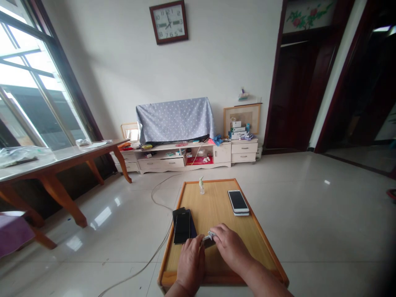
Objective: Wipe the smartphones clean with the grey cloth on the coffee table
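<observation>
A small wooden table point(216, 206) stands low in the view. My left hand point(191, 260) and my right hand point(230, 246) meet over its near part, both closed around a dark phone-like object point(208, 240) with a small white piece at its top. Most of that object is hidden under my fingers. Two dark phones point(182, 225) lie stacked at the table's left edge, just beyond my left hand. Two white-rimmed phones point(238, 202) lie stacked at the right edge. A small clear bottle point(201, 186) stands near the far edge.
A white cable point(154, 251) runs across the glossy floor to the left of the table. A long wooden table point(58, 159) stands by the window at left. A cream cabinet point(192, 154) with a cloth-covered screen lines the far wall. Dark doorways open at right.
</observation>
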Demonstrator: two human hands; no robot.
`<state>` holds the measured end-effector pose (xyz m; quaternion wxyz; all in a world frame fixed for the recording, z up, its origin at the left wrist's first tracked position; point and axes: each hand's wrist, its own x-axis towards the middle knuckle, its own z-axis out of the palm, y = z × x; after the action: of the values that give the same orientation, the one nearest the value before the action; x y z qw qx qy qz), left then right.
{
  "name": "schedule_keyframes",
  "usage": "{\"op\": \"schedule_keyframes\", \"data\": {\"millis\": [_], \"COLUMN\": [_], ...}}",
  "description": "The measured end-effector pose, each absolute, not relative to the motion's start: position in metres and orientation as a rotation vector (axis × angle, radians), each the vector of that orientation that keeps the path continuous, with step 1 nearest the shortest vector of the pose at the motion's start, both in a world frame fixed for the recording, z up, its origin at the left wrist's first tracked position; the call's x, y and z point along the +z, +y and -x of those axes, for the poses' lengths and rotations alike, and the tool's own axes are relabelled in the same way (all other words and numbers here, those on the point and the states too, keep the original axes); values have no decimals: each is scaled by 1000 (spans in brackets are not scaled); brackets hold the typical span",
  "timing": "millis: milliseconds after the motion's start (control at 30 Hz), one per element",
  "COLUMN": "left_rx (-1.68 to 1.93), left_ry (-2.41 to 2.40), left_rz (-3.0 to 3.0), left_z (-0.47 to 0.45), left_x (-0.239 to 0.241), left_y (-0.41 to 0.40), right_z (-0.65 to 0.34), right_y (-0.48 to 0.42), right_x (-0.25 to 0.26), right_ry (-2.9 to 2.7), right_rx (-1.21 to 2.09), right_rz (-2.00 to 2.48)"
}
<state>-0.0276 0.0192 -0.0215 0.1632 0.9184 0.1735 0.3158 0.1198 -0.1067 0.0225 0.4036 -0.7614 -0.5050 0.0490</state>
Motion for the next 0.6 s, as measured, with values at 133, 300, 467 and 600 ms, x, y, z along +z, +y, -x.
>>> {"op": "schedule_keyframes", "data": {"millis": [133,300,467,600], "left_rx": [1070,1125,1138,1158], "left_ry": [480,471,473,454], "left_rz": [-2502,-2290,-2235,-2196], "left_z": [11,-18,-29,-28], "left_x": [-3,24,34,34], "left_y": [15,2,-10,-18], "right_z": [-135,-149,-147,-143], "right_y": [-111,-114,-118,-126], "right_x": [24,21,22,28], "right_ry": [-1160,-963,-773,-649], "right_rx": [110,206,544,663], "right_rz": [1850,1659,1391,1230]}}
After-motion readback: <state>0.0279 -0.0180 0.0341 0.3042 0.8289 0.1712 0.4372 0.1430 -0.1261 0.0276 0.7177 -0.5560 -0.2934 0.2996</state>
